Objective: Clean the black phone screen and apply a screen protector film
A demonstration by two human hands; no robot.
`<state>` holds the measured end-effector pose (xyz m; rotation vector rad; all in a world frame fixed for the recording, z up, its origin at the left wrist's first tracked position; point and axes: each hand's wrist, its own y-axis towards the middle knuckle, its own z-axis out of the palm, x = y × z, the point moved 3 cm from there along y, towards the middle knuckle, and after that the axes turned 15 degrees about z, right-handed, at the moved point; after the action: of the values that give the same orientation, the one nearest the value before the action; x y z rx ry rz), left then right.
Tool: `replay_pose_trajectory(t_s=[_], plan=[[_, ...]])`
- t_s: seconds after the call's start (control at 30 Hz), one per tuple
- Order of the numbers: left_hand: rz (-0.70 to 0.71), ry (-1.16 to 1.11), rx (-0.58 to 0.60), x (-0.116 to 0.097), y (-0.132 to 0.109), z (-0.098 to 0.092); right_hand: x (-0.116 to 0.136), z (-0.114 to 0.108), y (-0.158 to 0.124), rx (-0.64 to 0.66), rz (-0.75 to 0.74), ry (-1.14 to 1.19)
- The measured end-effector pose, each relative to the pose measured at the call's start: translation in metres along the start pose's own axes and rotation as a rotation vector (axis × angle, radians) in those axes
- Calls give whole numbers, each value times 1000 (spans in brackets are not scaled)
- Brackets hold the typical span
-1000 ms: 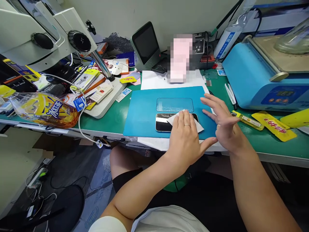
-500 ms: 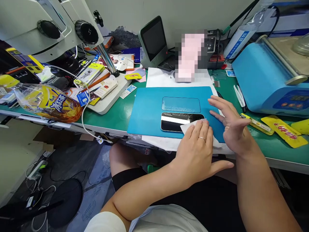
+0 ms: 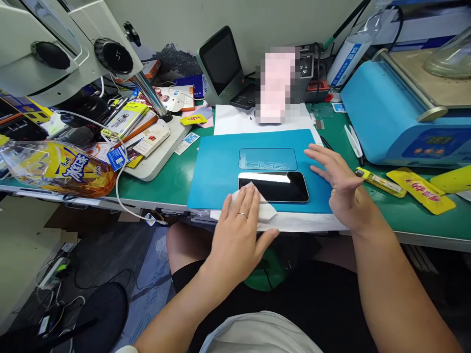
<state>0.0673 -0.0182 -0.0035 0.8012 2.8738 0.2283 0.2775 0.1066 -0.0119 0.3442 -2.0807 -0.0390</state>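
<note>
On a blue mat lies a smartphone, its glossy black screen facing up. My left hand holds a folded white wipe under its closely set fingers, pressed on the phone's left end. The thumb of that hand sticks out to the side, and a ring is on one finger. Just above the phone, a clear screen protector with a dark outline lies flat on the mat. My right hand is raised over the mat's right edge, fingers spread, holding nothing.
A microscope stands at the left, with a drink bottle and a white cable below it. A small display is at the back. Right are a blue machine, tweezers and yellow packets.
My left hand has slid with the wipe from the phone's right end to its left end, uncovering the right part of the screen. My right hand keeps its pose; the view has shifted slightly.
</note>
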Motion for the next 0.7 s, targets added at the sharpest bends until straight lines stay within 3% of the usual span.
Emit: replay_pose_trajectory(t_s=[0.23, 0.37, 0.7], plan=[[-74, 38, 15, 19, 20, -6, 6, -2, -3, 19, 6, -11], [-101, 72, 19, 20, 34, -9, 8, -3, -5, 37, 12, -27], [-9, 46, 8, -21, 68, -3, 10, -3, -5, 46, -6, -59]])
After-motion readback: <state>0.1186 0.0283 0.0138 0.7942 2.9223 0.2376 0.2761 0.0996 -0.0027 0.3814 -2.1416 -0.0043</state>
